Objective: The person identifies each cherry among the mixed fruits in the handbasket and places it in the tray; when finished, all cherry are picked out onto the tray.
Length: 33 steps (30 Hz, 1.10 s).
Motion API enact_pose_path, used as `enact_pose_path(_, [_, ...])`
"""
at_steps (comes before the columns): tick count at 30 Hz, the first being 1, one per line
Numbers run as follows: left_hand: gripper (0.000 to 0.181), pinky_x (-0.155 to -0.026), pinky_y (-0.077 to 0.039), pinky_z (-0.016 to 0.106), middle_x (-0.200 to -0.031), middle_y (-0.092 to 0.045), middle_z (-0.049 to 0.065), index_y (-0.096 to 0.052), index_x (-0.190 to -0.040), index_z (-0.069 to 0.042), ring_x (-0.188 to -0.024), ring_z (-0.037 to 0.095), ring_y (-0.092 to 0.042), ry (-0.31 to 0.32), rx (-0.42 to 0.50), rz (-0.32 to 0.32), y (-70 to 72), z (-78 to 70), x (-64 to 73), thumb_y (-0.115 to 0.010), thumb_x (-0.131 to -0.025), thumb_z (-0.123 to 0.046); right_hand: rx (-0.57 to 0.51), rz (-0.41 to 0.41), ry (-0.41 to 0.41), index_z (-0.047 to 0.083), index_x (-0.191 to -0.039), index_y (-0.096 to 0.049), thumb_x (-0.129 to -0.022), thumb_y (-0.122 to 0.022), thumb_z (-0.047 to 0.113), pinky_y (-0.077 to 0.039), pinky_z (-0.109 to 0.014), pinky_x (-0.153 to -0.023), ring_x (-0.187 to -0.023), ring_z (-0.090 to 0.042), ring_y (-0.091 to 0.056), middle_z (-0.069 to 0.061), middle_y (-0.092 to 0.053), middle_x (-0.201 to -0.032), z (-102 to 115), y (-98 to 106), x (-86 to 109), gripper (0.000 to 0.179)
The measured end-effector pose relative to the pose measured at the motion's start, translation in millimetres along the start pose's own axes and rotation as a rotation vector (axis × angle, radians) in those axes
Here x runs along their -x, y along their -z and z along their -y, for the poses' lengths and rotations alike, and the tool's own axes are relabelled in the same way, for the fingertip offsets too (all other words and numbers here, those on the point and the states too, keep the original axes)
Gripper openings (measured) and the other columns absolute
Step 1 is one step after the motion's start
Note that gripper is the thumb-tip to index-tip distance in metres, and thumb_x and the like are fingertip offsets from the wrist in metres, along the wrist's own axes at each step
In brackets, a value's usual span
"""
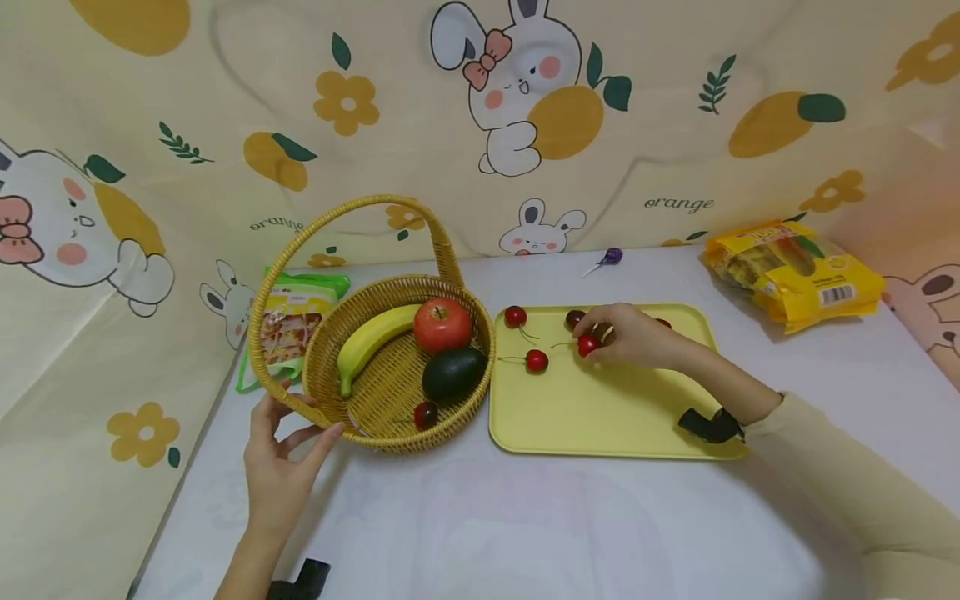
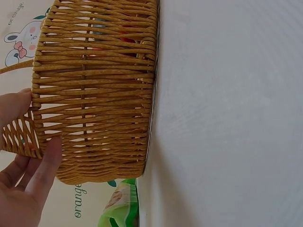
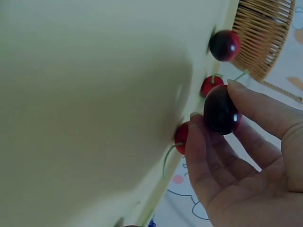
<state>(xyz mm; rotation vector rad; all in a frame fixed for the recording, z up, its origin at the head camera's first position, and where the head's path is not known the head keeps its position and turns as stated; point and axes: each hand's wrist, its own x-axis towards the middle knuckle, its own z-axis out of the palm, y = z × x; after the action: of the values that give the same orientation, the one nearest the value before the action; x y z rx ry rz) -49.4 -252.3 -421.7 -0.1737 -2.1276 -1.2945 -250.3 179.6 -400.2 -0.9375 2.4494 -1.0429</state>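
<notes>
My left hand (image 1: 281,467) grips the near left rim of a wicker basket (image 1: 483,358), thumb outside, beside the foot of its tall handle. In the basket lie a banana (image 1: 375,337), a red apple (image 1: 442,327), a dark green avocado-like fruit (image 1: 453,377) and a dark cherry (image 1: 425,415). Above the yellow tray (image 1: 592,417), my right hand (image 1: 641,337) pinches a red cherry (image 3: 221,111) between thumb and fingers, its stem pointing left in the head view. Several other cherries lie on the tray, among them one (image 1: 536,361) near the basket; my hand partly hides some.
A green snack bag (image 1: 288,333) stands behind the basket's left side. At the back right sits a yellow food package (image 1: 802,275), and a purple lollipop (image 1: 612,256) lies behind the tray. A patterned cloth backs the white table (image 1: 480,525).
</notes>
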Motion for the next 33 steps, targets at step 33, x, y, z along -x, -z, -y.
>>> enact_pose_path(33, [0.086, -0.075, -0.058, 0.014, -0.111, -0.053, 0.022, -0.039, -0.139, 0.014, -0.106, 0.020, -0.054, -0.054, 0.045, -0.004, -1.2, -7.8, -3.6, -0.071, -0.062, 0.035, 0.145, 0.774, 0.409, -0.001, -0.121, -0.067, -0.088, -0.074, 0.003, -0.053, -0.021, -0.082, -0.105, -0.024, -0.062, -0.013, -0.067, -0.113, 195.1, -75.5, -145.8, 0.033])
